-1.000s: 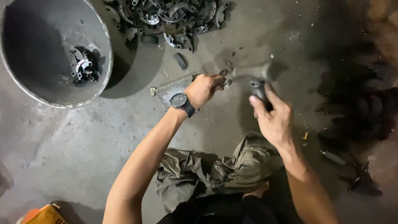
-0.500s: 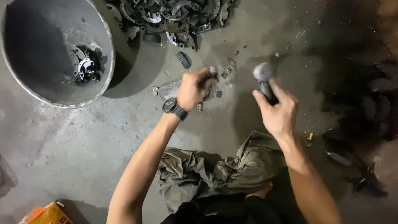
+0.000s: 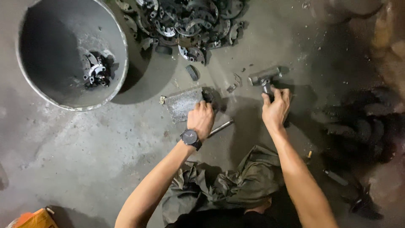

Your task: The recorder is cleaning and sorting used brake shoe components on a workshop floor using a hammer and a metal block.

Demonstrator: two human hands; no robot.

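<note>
Steel hammer (image 3: pixel 265 78) in right hand (image 3: pixel 276 110): head crosswise, handle toward person.

Left hand (image 3: pixel 201 119): closed on a dark part at the slab (image 3: pixel 182 104)
Right hand (image 3: pixel 276 109): grips the hammer (image 3: pixel 265 78)
Basin (image 3: pixel 25 88): upper left, near the scrap pile (image 3: pixel 185 21)

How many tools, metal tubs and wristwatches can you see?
Grey metal hammer in the right hand: 1
Thin metal rod lying on the floor by the left hand: 1
Big round grey metal tub: 1
Black wristwatch on the left wrist: 1
Total: 4
</note>
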